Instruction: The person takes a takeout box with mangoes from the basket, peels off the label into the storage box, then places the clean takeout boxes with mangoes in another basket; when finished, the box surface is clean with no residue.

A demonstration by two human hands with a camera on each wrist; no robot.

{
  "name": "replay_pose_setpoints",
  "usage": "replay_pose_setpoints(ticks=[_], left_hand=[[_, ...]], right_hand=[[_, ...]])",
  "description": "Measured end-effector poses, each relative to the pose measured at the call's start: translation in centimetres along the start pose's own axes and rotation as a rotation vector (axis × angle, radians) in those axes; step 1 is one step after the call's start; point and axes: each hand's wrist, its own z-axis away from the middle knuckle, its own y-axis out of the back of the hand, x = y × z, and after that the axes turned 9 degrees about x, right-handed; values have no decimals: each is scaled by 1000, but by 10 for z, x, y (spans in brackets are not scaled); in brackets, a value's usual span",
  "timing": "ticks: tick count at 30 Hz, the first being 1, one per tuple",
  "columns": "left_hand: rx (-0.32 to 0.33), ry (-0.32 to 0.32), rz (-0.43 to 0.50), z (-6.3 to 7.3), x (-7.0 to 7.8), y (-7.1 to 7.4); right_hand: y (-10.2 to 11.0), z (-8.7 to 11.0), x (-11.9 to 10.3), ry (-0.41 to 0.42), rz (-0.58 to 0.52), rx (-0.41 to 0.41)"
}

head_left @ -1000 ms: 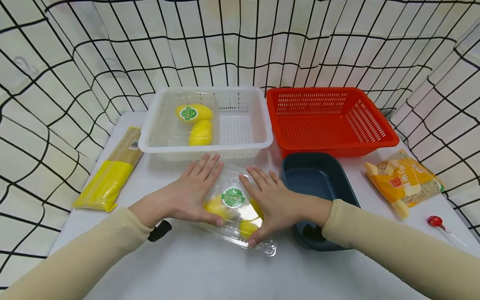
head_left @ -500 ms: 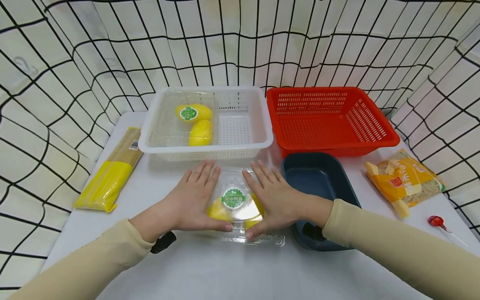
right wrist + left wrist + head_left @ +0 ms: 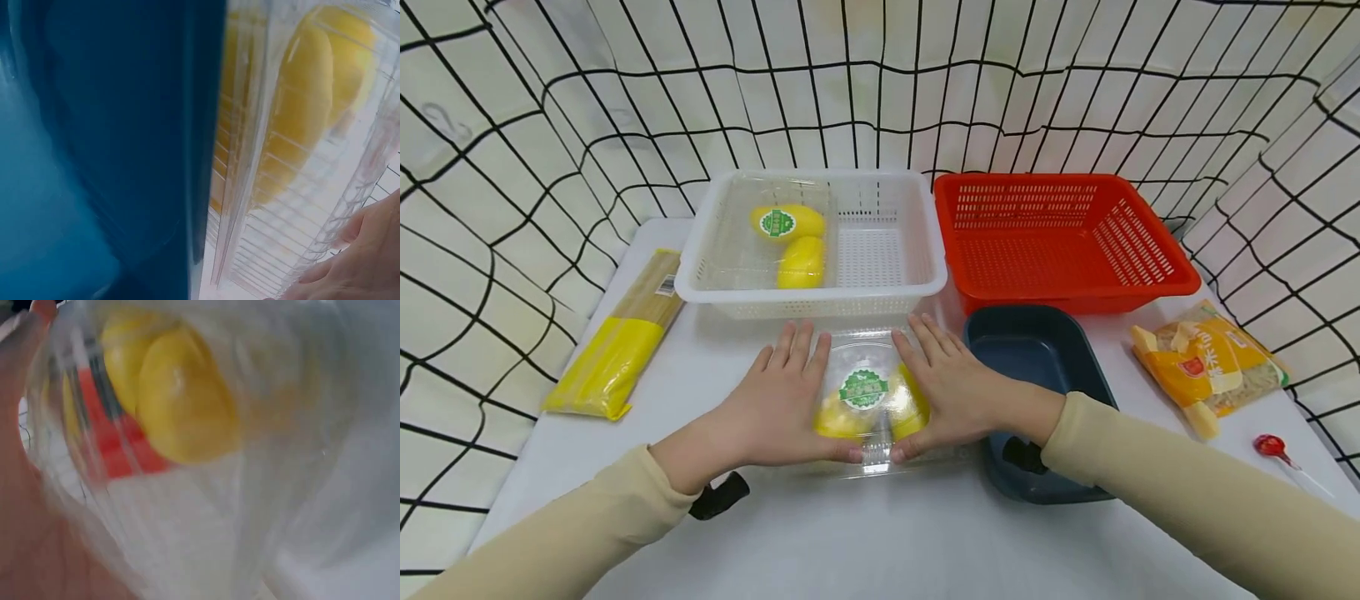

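Observation:
A clear plastic clamshell box (image 3: 874, 468) with a round green label lies on the white table, holding yellow mangoes (image 3: 908, 402). My left hand (image 3: 778, 412) rests along its left side, fingers straight and thumb at the near edge. On the opposite side, my right hand (image 3: 961, 402) touches the box with straight, spread fingers. The left wrist view gives a blurred look at the mangoes (image 3: 187, 403) through the plastic. In the right wrist view, the ribbed box wall (image 3: 281, 231) stands beside the dark blue basin (image 3: 125, 125). Both palms are hidden.
Behind stand a white basket (image 3: 812, 297) with another clamshell of mangoes and a red basket (image 3: 1060, 302). A pack of dried noodles (image 3: 617, 342) lies left. An orange food bag (image 3: 1213, 358) and red lollipop (image 3: 1270, 446) lie right. Black wire mesh surrounds the table.
The clamshell has turned from a slant to nearly square with the table. Both hands have stayed against its sides, turning it; the left hand has shifted slightly left and toward me.

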Motion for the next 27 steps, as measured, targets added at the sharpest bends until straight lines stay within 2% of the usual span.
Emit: replay_pose_setpoints(ticks=[6, 10, 14, 27], left_hand=[[-53, -82, 69, -1, -17, 5], [-49, -106, 90, -2, -22, 6], [-30, -117, 99, -4, -23, 5], [-31, -125, 92, -6, -22, 2]], right_hand=[[0, -2, -4, -17, 0, -5], [0, -3, -6, -29, -1, -10], [3, -2, -6, -34, -9, -15], [5, 2, -4, -38, -29, -21]])
